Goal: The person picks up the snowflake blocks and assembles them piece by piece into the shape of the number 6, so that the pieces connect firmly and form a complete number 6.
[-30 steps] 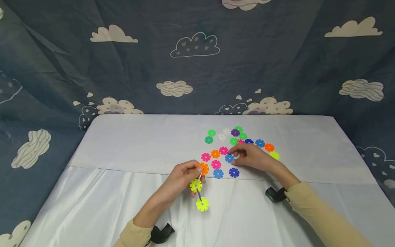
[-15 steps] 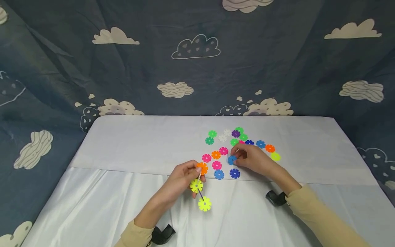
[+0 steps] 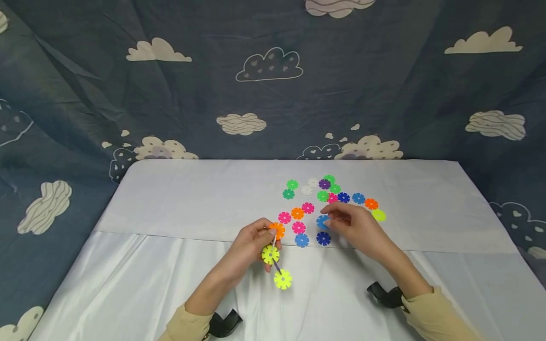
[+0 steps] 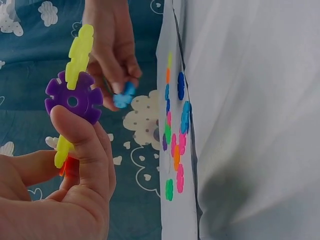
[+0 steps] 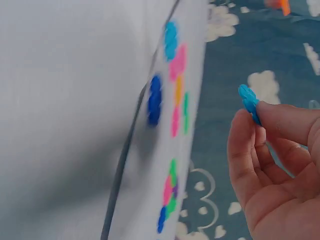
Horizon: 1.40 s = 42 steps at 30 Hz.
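My left hand (image 3: pixel 249 244) holds a chain of notched plastic discs slotted together, thumb and fingers on its upper part. An orange disc (image 3: pixel 277 230) tops the chain, with a thin white one edge-on below it. Under that come a yellow disc (image 3: pixel 270 255), a purple disc (image 4: pixel 72 101) seen face-on in the left wrist view, and a second yellow disc (image 3: pixel 283 279) at the low end. To the right, my right hand (image 3: pixel 360 232) pinches a light blue disc (image 5: pixel 248 100) between thumb and forefinger, up off the table. The two hands are apart.
Loose discs lie on the white-covered table (image 3: pixel 192 199): a dark blue disc (image 3: pixel 323 238) and another light blue disc (image 3: pixel 302 240) nearest, a purple disc (image 3: pixel 324 184) and several green, pink and white ones behind. A dark cloud-print cloth (image 3: pixel 273 104) hangs beyond the table.
My right hand has picked up the light blue disc from the table and drawn it slightly right and nearer. My left hand has barely moved; the chain's lower end has swung a little right.
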Tool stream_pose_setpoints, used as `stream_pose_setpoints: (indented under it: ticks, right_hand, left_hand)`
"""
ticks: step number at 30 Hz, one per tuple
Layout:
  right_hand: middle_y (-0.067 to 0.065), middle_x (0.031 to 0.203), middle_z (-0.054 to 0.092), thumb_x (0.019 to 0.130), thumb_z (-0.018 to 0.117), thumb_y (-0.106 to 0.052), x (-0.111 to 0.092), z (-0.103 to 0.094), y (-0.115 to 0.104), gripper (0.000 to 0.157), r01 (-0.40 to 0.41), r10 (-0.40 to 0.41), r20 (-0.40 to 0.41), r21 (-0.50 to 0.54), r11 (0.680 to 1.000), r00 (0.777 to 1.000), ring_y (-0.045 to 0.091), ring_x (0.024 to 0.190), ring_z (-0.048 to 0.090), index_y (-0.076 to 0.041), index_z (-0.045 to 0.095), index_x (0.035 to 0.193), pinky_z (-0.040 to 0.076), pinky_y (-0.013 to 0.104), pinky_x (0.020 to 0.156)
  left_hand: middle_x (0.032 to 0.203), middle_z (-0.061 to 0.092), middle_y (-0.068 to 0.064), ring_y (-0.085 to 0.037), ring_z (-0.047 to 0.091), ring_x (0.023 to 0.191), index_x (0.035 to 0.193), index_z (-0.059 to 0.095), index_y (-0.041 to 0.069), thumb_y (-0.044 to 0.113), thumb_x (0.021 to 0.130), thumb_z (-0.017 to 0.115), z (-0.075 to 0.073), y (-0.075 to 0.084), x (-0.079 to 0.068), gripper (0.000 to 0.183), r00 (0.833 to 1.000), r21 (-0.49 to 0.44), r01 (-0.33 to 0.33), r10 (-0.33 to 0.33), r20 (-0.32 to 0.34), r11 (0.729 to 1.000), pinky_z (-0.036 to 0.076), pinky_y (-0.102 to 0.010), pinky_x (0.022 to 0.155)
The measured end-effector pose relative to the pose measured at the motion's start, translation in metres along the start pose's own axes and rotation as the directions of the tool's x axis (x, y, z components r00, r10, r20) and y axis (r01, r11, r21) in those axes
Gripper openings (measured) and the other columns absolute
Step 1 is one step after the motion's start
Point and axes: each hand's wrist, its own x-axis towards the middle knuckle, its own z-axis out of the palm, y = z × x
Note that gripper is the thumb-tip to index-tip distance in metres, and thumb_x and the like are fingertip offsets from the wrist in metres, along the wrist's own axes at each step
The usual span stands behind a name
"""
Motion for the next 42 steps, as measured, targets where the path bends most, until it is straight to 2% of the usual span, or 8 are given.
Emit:
stream_pose_setpoints:
  ticks: [5,12,21,25,32,42]
  right_hand:
    - [0.000,0.097,0.066,0.089,0.073,-0.008,-0.023,0.003,-0.019,0.028,-0.006,0.010,-0.042,0.098,0.995,0.999,0.020,0.083,0.062,-0.013,0.069,0.117,0.055,0.024,0.071]
    - [0.006,0.095,0.064,0.090,0.072,-0.006,-0.049,0.009,-0.042,0.023,-0.024,0.052,-0.098,0.264,0.964,0.994,0.028,0.083,0.063,-0.010,0.068,0.112,0.058,0.033,0.072]
    - [0.006,0.095,0.064,0.093,0.069,-0.015,-0.053,0.026,-0.051,0.019,0.072,-0.009,-0.159,0.395,0.916,0.987,0.027,0.084,0.067,-0.012,0.063,0.111,0.057,0.030,0.076]
    - [0.001,0.097,0.066,0.093,0.069,-0.015,-0.053,0.034,-0.052,0.019,0.124,-0.045,-0.210,0.381,0.916,0.977,0.026,0.085,0.068,-0.015,0.065,0.112,0.057,0.029,0.077]
    - [-0.009,0.098,0.066,0.091,0.070,-0.010,-0.054,0.043,-0.054,0.021,0.223,-0.135,-0.282,0.308,0.925,0.950,0.012,0.084,0.067,-0.020,0.068,0.110,0.056,0.028,0.078]
    - [-0.010,0.095,0.067,0.089,0.070,-0.003,-0.053,0.045,-0.053,0.023,0.253,-0.171,-0.276,0.298,0.920,0.946,0.012,0.082,0.067,-0.019,0.069,0.105,0.056,0.029,0.080]
  left_hand:
    - [0.095,0.057,-0.032,-0.019,0.056,0.060,0.109,0.053,0.000,0.019,0.104,0.048,0.002,0.001,-0.001,0.020,1.000,-0.001,-0.002,0.002,0.001,1.000,0.051,-0.025,0.051]
    - [0.087,0.059,-0.023,-0.019,0.054,0.055,0.107,0.053,0.000,0.020,0.104,0.049,0.007,0.003,-0.004,0.020,1.000,0.000,-0.001,0.001,0.015,1.000,0.051,-0.025,0.051]
    - [0.088,0.057,-0.024,-0.019,0.054,0.060,0.108,0.051,-0.008,0.024,0.104,0.050,0.014,0.004,-0.008,0.032,0.998,-0.019,-0.003,0.004,0.055,1.000,0.051,-0.026,0.052]
    - [0.086,0.058,-0.022,-0.017,0.053,0.059,0.106,0.052,-0.009,0.023,0.104,0.051,0.018,0.005,-0.009,0.031,0.997,-0.053,0.007,-0.002,0.083,0.999,0.050,-0.024,0.050]
    - [0.083,0.060,-0.016,-0.016,0.052,0.059,0.105,0.052,-0.007,0.023,0.103,0.052,0.021,0.003,-0.010,0.030,0.994,-0.125,0.015,-0.001,0.112,0.992,0.049,-0.023,0.049]
    - [0.081,0.061,-0.011,-0.015,0.053,0.059,0.102,0.053,-0.002,0.024,0.103,0.053,0.021,-0.001,-0.009,0.026,0.989,-0.182,0.029,-0.001,0.149,0.983,0.047,-0.022,0.048]
